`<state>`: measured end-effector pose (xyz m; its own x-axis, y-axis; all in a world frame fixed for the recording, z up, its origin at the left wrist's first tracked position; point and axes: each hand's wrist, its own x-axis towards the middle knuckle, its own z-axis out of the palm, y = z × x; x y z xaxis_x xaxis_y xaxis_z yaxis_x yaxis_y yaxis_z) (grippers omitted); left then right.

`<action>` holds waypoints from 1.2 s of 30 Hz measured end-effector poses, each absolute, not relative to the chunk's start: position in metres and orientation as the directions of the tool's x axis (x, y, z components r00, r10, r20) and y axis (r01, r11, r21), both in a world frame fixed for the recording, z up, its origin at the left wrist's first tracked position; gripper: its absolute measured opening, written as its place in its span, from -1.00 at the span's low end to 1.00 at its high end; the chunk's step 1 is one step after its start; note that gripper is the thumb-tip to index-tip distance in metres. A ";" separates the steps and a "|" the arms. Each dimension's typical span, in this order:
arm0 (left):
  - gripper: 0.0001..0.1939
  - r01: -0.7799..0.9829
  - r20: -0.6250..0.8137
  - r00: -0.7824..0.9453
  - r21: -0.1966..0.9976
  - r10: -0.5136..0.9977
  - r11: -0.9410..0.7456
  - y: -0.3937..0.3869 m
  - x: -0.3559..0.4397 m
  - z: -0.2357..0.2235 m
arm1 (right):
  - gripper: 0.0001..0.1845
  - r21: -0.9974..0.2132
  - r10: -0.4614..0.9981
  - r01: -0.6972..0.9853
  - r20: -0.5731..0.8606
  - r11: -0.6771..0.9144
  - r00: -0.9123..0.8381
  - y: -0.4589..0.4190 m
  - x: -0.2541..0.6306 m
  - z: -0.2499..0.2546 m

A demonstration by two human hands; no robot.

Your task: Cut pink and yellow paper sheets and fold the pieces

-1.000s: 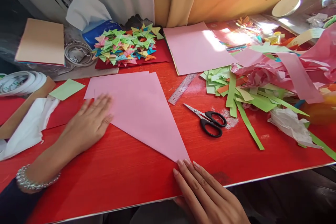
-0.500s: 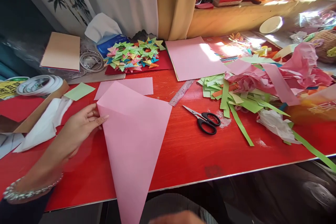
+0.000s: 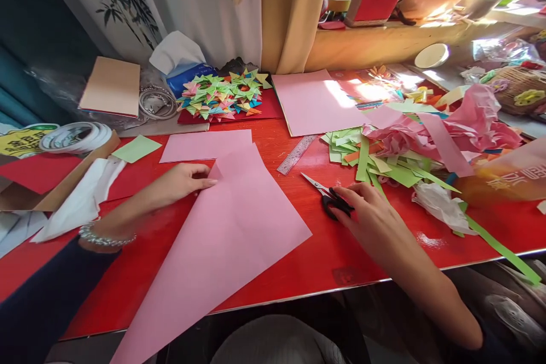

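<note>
My left hand (image 3: 187, 183) pinches the left edge of a large folded sheet of pink paper (image 3: 234, 222). The sheet slants toward me, its narrow tip hanging past the front edge of the table. On the right, my right hand (image 3: 375, 216) has its thumb and fingers around the black handles of the scissors (image 3: 330, 199). Their closed blades point up and left, and the fingers partly hide the loops. Just beyond the scissors lies a clear ruler (image 3: 296, 154). A smaller pink rectangle of paper (image 3: 200, 145) lies behind the folded sheet.
Green paper strips (image 3: 362, 153) and crumpled pink paper (image 3: 452, 125) are heaped at the right. A stack of pink sheets (image 3: 315, 102) and folded paper stars (image 3: 217, 94) lie at the back. Tape rolls (image 3: 77, 137) sit at the left. The table's front edge (image 3: 298, 296) is near me.
My right hand has come up from the bottom edge to the scissors. The folded pink paper has turned, its tip swinging left and its wide end right; my left hand has moved right with it.
</note>
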<state>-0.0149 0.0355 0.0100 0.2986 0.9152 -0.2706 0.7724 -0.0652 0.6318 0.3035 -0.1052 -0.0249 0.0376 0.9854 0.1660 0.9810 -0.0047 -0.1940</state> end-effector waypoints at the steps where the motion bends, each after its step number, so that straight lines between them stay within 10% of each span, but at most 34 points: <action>1: -0.67 0.772 -0.280 0.319 0.631 0.905 -0.077 0.036 -0.011 0.008 | -0.68 -0.185 0.990 0.983 0.132 -0.016 0.041 -0.105 0.302 -0.021; 7: -0.61 0.627 -0.275 0.303 0.779 0.912 0.026 0.031 -0.004 0.006 | -0.65 -0.471 0.983 0.878 -0.181 -0.092 0.006 -0.101 0.304 0.004; 12: -0.61 0.510 -0.325 0.307 0.850 0.895 0.134 0.028 -0.001 0.009 | -0.52 -0.968 0.990 0.227 -0.124 -0.107 -0.061 -0.092 0.311 0.009; 15: -0.69 0.526 -0.325 0.324 0.842 0.889 0.116 0.025 0.005 0.016 | -0.53 -0.992 0.998 0.108 0.065 0.064 0.010 -0.072 0.301 0.020; 21: -0.70 0.581 -0.322 0.411 0.814 0.853 0.027 0.016 0.020 0.033 | -0.59 -0.827 0.921 0.412 0.302 0.382 -0.247 -0.016 0.249 0.049; 36: -0.73 0.588 -0.291 0.467 0.807 0.835 -0.048 0.003 0.031 0.034 | -0.74 -0.873 0.836 0.369 0.075 0.318 -0.543 0.014 0.227 0.035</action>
